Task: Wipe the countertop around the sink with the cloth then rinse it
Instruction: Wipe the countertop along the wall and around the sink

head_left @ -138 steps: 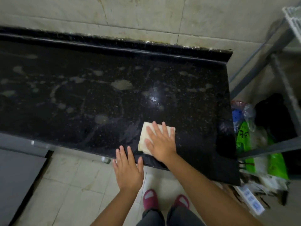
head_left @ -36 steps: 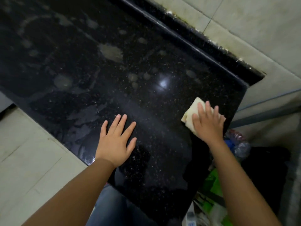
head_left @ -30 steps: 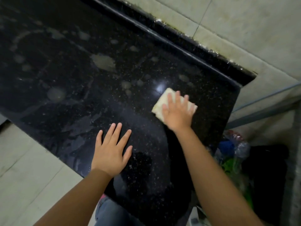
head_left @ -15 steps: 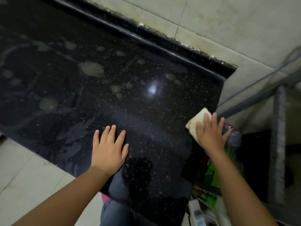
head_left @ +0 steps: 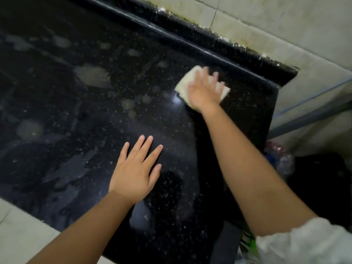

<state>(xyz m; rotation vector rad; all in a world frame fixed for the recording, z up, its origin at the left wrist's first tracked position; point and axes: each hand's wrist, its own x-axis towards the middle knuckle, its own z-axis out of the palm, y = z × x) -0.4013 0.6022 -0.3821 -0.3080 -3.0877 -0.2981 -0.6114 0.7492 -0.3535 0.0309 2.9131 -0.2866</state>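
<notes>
The black countertop (head_left: 118,103) lay smeared; my right hand (head_left: 203,92) pressed the cloth (head_left: 183,83) flat under spread fingers, my left hand (head_left: 136,168) splayed on the stone.

Right hand (head_left: 204,92), fingers straight, presses pale cloth (head_left: 185,82) flat on black speckled bench (head_left: 114,115). Left hand (head_left: 136,168) flat on bench, nearer the front edge. Pale smears left of both hands.

Honestly nothing readable anywhere, no labels, brands or numbers on the bench (head_left: 114,111), the cloth (head_left: 187,81) or the wall tiles (head_left: 285,20).
</notes>
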